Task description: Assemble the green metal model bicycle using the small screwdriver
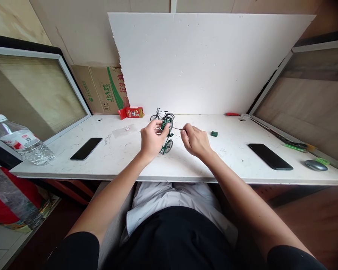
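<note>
One green model bicycle (168, 146) sits at the centre of the frame, its upper end pinched firmly in the left hand (153, 137). Right of it, the right hand (195, 138) closes around a thin tool (176, 128) pointing at the bicycle; I cannot tell whether they touch. A black model bicycle (155, 117) stands just behind, above centre. A small green block (214, 134) lies right of centre on the white table (124, 161).

- Green mini bike (166, 147): w/ spoked wheels, 1 wheel above the other in view, held in L hand (153, 138).
- Thin tool (176, 128): dark shaft, in R hand (195, 139), pointing to bike.
</note>
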Motion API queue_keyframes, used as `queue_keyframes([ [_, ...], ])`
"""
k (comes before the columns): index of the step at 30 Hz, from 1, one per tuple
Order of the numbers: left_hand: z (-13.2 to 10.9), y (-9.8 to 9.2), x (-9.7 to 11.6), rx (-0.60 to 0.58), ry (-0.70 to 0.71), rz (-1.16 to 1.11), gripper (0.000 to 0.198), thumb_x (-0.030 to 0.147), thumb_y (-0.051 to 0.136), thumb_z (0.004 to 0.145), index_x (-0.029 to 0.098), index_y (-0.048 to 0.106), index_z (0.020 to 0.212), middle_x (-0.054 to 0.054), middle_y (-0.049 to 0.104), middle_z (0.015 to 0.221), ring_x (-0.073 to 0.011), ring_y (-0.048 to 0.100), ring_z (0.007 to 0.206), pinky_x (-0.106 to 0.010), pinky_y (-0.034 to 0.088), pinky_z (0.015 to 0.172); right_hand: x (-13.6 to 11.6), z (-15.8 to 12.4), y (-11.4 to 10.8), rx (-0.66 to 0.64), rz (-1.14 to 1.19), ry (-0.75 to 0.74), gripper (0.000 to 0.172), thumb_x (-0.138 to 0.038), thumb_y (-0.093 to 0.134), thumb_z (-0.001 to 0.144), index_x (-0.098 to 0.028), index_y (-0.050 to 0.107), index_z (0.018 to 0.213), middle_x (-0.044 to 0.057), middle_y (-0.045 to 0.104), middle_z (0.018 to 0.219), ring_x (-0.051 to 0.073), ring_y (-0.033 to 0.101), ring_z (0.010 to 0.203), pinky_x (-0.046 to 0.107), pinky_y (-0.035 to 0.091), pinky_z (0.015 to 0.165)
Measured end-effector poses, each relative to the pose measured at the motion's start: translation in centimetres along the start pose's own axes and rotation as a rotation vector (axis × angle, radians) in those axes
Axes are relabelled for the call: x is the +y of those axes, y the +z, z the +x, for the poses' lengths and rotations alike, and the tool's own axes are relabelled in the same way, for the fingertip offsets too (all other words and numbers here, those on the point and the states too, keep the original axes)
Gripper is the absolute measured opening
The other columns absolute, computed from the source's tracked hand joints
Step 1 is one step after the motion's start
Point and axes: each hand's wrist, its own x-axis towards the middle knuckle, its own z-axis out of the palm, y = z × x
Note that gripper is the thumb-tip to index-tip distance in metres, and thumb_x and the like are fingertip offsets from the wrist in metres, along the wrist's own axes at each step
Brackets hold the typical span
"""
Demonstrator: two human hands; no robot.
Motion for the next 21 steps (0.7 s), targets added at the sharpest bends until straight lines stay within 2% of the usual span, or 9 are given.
queue_keyframes([
  [4,0.4,-0.5,-0.1,0.022,0.011,0.020,0.027,0.043,0.083,0.091,0.020,0.077,0.103,-0.008,0.079,0.099,-0.0209,0.076,0.092,-0.030,0.061,0.087,-0.1,0.2,-0.2,-0.079,0.034,-0.085,0.029,-0.034,0.036,0.115,-0.021,0.061,0.108,0.008,0.070,0.086,0.023,0.058,0.074,0.034,0.034,0.063],
  [7,0.5,-0.6,-0.4,0.032,0.042,0.057,0.025,0.042,0.082,0.092,0.019,0.077,0.102,-0.008,0.080,0.098,-0.0195,0.076,0.088,-0.029,0.061,0.085,0.2,0.3,-0.4,-0.086,0.041,-0.128,0.035,-0.038,0.036,0.117,-0.021,0.066,0.113,0.008,0.070,0.084,0.022,0.059,0.075,0.033,0.035,0.065],
  [11,0.5,-0.5,-1.2,0.027,0.117,0.141,0.022,0.039,0.079,0.095,0.019,0.076,0.103,-0.008,0.081,0.099,-0.0181,0.077,0.083,-0.028,0.062,0.082,0.4,0.1,-0.3,-0.101,0.034,-0.118,0.043,-0.043,0.034,0.117,-0.020,0.069,0.109,0.006,0.069,0.077,0.019,0.056,0.066,0.032,0.033,0.064],
  [15,0.5,-0.2,-1.9,0.046,0.192,0.175,0.018,0.035,0.079,0.095,0.019,0.075,0.101,-0.007,0.081,0.095,-0.0181,0.078,0.079,-0.028,0.065,0.077,0.2,0.0,-0.4,-0.137,0.117,-0.022,0.050,-0.048,0.032,0.117,-0.019,0.070,0.103,0.004,0.069,0.073,0.017,0.056,0.061,0.030,0.034,0.063],
  [21,0.2,0.1,-2.4,0.035,0.220,0.197,0.019,0.036,0.079,0.095,0.020,0.075,0.104,-0.007,0.083,0.096,-0.0187,0.080,0.080,-0.028,0.066,0.075,-0.4,0.4,-1.1,-0.230,0.424,0.191,0.066,-0.066,0.029,0.113,-0.020,0.069,0.087,0.001,0.066,0.061,0.015,0.058,0.053,0.029,0.043,0.068],
])
